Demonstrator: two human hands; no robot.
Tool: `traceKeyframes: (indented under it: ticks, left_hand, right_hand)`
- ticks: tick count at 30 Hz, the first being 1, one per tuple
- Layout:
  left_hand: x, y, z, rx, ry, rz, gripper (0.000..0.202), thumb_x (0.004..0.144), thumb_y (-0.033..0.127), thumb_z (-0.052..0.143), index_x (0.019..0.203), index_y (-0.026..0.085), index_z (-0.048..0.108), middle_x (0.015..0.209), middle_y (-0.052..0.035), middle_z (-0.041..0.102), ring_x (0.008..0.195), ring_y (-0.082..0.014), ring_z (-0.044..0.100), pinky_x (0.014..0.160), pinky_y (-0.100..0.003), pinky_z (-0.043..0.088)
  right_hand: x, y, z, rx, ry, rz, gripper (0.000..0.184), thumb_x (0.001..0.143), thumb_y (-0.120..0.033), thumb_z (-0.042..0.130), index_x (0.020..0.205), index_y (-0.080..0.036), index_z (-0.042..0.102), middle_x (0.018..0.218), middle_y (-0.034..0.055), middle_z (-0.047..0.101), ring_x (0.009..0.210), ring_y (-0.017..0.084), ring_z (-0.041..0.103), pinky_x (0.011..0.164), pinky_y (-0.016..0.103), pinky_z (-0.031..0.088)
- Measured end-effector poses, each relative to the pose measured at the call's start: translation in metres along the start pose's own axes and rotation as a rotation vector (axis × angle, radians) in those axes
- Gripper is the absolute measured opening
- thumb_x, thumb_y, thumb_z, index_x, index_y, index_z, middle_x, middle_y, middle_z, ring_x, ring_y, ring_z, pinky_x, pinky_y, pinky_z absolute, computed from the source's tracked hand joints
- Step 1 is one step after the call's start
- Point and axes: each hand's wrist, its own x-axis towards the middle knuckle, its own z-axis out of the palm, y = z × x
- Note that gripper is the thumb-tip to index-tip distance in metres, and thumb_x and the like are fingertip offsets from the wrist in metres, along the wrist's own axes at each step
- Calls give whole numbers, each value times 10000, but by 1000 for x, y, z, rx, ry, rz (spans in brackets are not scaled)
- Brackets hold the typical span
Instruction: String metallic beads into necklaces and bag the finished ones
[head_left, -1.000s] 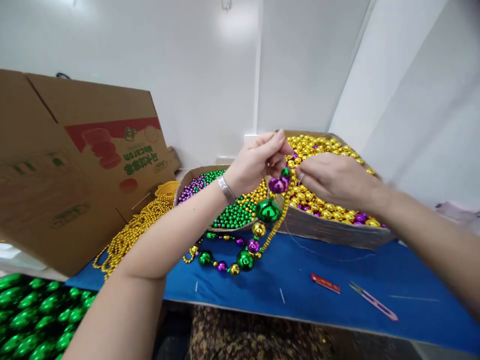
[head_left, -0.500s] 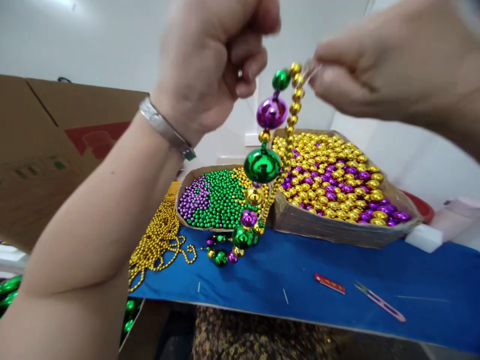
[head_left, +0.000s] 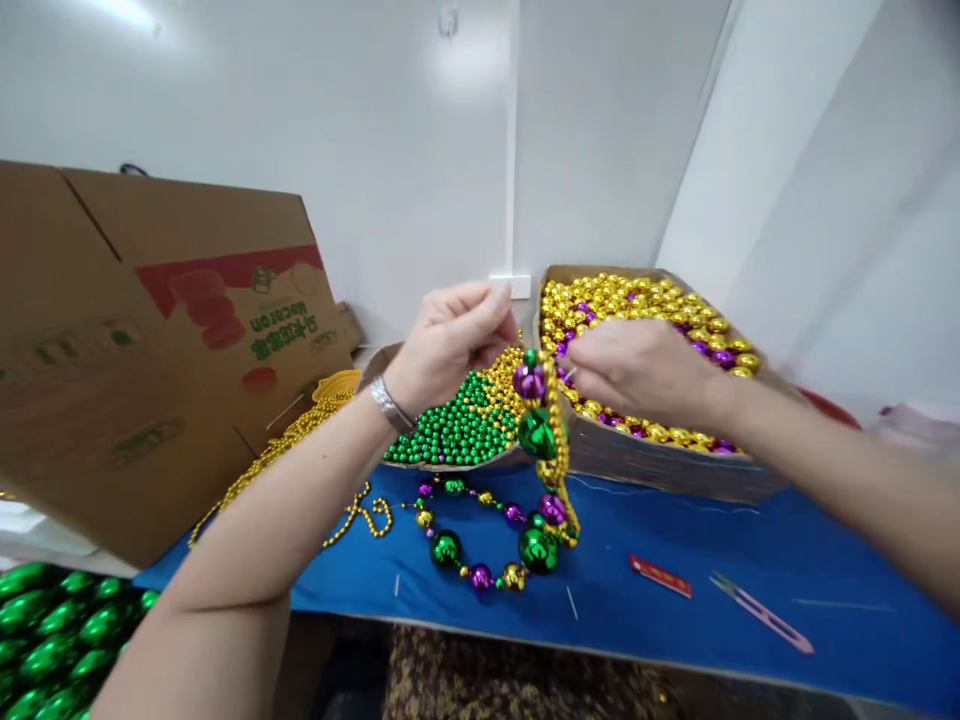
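— Two small things lay nearest on the blue bench point(head_left: 675, 620): a flat red tag point(head_left: 660, 577) and a pair of pink thread snips point(head_left: 761, 613), both right of the middle, with a few loose needles or thread ends scattered near the front edge. Any of those could have been swept off by a forearm.

— And the necklace?

— The bead strand point(head_left: 517, 540) had its lower loop resting on the bench, big green, purple and gold balls in a curve. The rest rose up to the hands. If the upper end slipped, I judged the beads near the open end would run off the thread and roll off the near edge.

— What were the hands doing?

— The left hand point(head_left: 450, 340) was pinched shut on the top of the strand, fingers drawn together. The right hand point(head_left: 637, 365) was closed too, fingertips nipping something thin just beside the top beads; whether thread or needle, I could not tell.

— Further back?

— A tray of small green and gold beads point(head_left: 457, 425) sat behind the left wrist, and a box of gold and purple balls point(head_left: 652, 330) under the right hand. A tug with the wrist resting there could have tipped either. A pile of gold chains point(head_left: 300, 440) lay left, against a leaning cardboard carton point(head_left: 150, 340).
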Motion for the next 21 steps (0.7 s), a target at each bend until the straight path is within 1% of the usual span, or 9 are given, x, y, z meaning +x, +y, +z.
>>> traceKeyframes:
  ticks: [3, 6, 8, 11, 14, 17, 19, 21]
  left_hand:
    - [-6, -23, 0, -4, -72, -13, 324, 761, 417, 638, 583, 154, 572, 491, 32, 471, 411, -44, 399, 405, -198, 269]
    - [-12, -46, 4, -10, -87, -24, 317, 771, 427, 615, 599, 164, 578, 531, 22, 506, 444, -58, 425, 435, -215, 301]
    - [-14, -55, 8, 0, -105, -27, 316, 790, 420, 594, 606, 163, 583, 561, 13, 528, 473, -63, 450, 465, -217, 326]
    - [-16, -64, 12, -21, -110, -38, 313, 801, 408, 583, 616, 156, 588, 579, 9, 536, 499, -65, 456, 497, -216, 350]
    - [-17, -67, 15, -122, -62, -38, 302, 787, 407, 601, 623, 154, 586, 568, 16, 521, 513, -72, 465, 537, -228, 386]
    - [-23, -66, 18, -219, -5, -35, 297, 782, 405, 609, 622, 156, 582, 546, 21, 504, 515, -83, 482, 552, -241, 405]
    - [-29, -67, 19, -239, 17, -27, 305, 785, 398, 608, 606, 152, 578, 525, 21, 493, 503, -81, 459, 522, -233, 385]
    - [-35, -71, 20, -241, 20, -39, 317, 788, 389, 606, 586, 146, 576, 501, 20, 483, 482, -75, 414, 487, -225, 347]
  right_hand:
    - [-16, -12, 21, 137, -27, 55, 414, 933, -301, 264, 591, -192, 471, 565, 8, 503, 559, 122, 463, 556, 250, 325]
    - [-32, -20, 40, 191, -37, 142, 421, 936, -348, 293, 593, -192, 479, 575, 9, 514, 577, 127, 469, 557, 245, 317]
    - [-40, -24, 45, 192, -49, 204, 395, 918, -374, 344, 595, -192, 481, 587, 14, 524, 585, 134, 471, 550, 246, 307]
    - [-47, -26, 44, 207, -108, 256, 353, 881, -393, 422, 591, -197, 465, 586, 13, 522, 576, 139, 464, 537, 249, 297]
    - [-51, -25, 37, 265, -145, 203, 319, 910, -343, 387, 645, -197, 486, 631, 15, 539, 597, 135, 474, 555, 245, 314]
    - [-53, -23, 31, 225, -91, 117, 375, 953, -301, 295, 658, -198, 501, 636, 19, 538, 611, 139, 467, 587, 258, 325]
    - [-55, -23, 32, 166, -65, 80, 401, 956, -295, 284, 634, -199, 501, 610, 21, 526, 604, 145, 450, 588, 269, 315]
    - [-60, -25, 38, 147, -61, 53, 397, 947, -283, 299, 618, -199, 504, 597, 23, 522, 598, 149, 439, 577, 276, 301]
